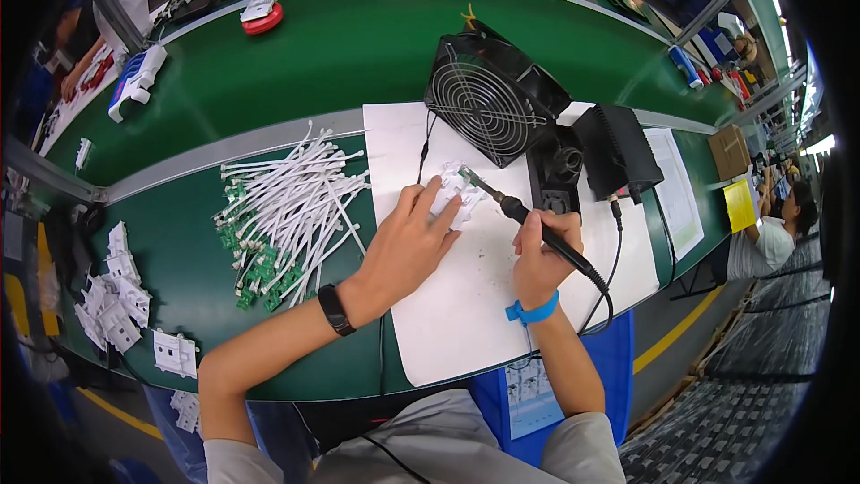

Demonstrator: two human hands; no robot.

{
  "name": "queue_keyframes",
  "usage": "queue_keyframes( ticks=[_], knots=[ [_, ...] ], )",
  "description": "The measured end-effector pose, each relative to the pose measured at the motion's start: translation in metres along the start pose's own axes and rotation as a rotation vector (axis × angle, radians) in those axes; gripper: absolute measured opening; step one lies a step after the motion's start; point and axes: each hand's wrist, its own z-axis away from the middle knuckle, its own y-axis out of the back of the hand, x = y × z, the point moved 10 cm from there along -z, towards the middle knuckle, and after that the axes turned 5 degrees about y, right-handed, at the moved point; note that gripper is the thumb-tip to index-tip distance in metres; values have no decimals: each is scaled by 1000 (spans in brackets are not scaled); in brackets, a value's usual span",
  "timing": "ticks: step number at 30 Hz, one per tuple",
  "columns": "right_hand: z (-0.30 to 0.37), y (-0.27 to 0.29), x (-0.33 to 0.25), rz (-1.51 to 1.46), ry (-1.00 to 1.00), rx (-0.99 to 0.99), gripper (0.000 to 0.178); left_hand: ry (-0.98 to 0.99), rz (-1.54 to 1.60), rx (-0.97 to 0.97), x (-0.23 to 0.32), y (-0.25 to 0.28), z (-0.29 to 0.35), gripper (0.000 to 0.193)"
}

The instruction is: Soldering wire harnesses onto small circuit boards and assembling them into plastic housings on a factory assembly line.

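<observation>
My right hand grips a black soldering iron like a pen. Its tip reaches a small green circuit board at the far end of a white plastic housing. With fingers curled over it, my left hand holds that housing down on the white sheet; part of it is hidden beneath the fingers. Left of my hand lies a pile of white cables attached to green circuit boards. I wear a black wristband on the left and a blue strap on the right wrist.
A black fan stands beyond the work, beside a soldering iron stand and a black power unit. More white housings are heaped at the left. The iron's cord loops near my right wrist. Another person sits far right.
</observation>
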Motion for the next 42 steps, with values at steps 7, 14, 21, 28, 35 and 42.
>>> queue_keyframes(
  ticks=[7,14,21,28,35,42],
  knots=[
    [-3,-3,6,39,-53,2,14,4,9,-2,1,-1,1,42],
    [-3,-5,8,49,-66,-19,13,1,-21,6,1,-3,1,42],
    [-3,-10,6,84,-94,-28,13,9,-7,9,0,-2,1,42],
    [-2,-5,3,-5,-126,9,16,5,-11,17,-1,-2,1,43],
    [-2,19,-13,62,39,130,17,-3,-13,22,0,-2,1,42],
    [-1,17,-2,52,6,81,17,-8,-31,23,0,-2,1,42]
  ],
)
